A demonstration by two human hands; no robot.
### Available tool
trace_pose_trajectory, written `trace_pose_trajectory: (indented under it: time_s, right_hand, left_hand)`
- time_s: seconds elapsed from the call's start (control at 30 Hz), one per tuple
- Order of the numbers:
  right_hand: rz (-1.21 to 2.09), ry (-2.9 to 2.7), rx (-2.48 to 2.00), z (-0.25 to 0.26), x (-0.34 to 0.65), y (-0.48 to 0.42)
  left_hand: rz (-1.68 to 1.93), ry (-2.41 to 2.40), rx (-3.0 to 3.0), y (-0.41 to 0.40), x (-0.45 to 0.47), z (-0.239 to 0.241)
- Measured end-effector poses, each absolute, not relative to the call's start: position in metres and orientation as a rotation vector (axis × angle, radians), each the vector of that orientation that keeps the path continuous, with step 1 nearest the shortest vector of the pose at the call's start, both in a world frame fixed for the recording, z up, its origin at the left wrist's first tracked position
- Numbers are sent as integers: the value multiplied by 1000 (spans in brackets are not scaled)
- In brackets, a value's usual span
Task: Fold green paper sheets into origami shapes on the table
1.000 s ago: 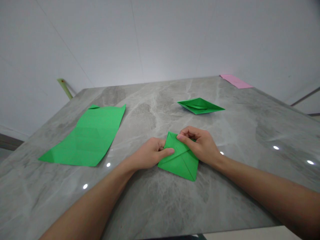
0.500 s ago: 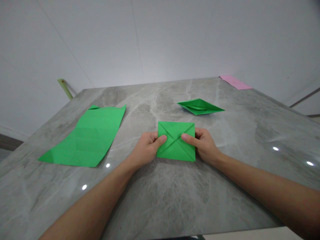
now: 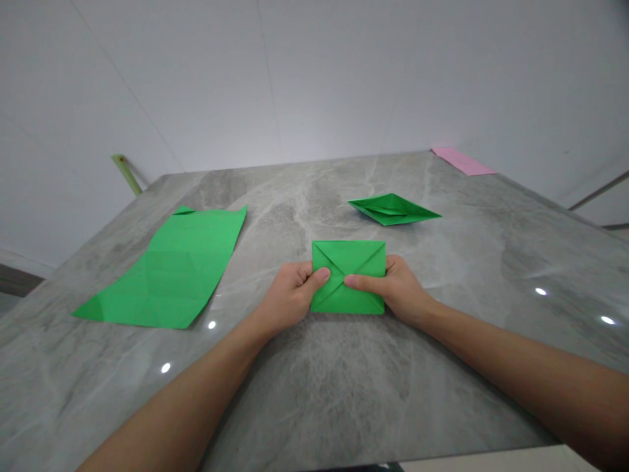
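A folded green paper square (image 3: 351,262) with diagonal creases lies on the grey marble table (image 3: 324,380), just in front of me. My left hand (image 3: 289,296) pinches its left edge, thumb on top. My right hand (image 3: 400,292) grips its right edge, with the thumb laid across the paper's lower middle. Both hands are closed on the paper.
A large creased green sheet (image 3: 171,265) lies flat at the left. A finished green paper boat shape (image 3: 393,208) sits beyond the folded square. A pink sheet (image 3: 462,161) rests at the far right corner. A white wall rises behind the table.
The folded paper was turned from a tilted diamond to a square facing me. Both hands shifted to its side edges, and my right thumb slid toward the middle.
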State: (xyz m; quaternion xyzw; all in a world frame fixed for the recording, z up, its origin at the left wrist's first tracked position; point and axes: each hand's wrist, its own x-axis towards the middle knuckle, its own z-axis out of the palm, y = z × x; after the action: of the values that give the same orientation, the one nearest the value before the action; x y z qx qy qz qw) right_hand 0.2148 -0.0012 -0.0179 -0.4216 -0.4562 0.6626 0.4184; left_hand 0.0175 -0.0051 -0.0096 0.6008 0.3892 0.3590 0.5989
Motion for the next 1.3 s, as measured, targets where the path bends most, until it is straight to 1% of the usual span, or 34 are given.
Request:
trace_pose_trajectory:
  time_s: [0.4,0.8,1.1,1.3]
  right_hand:
    - [1725,-1072,-995,-13,214,-4]
    - [1730,-1063,-1029,-14,217,-3]
    - [1537,-1224,-1145,-16,216,-2]
    - [1561,-1200,-1122,-15,217,-3]
  left_hand:
    - [784,904,1436,-6,16,-11]
    - [775,945,1528,-6,16,-8]
    - [797,1065,1622,-10,21,-13]
    - [789,1025,1540,-10,21,-11]
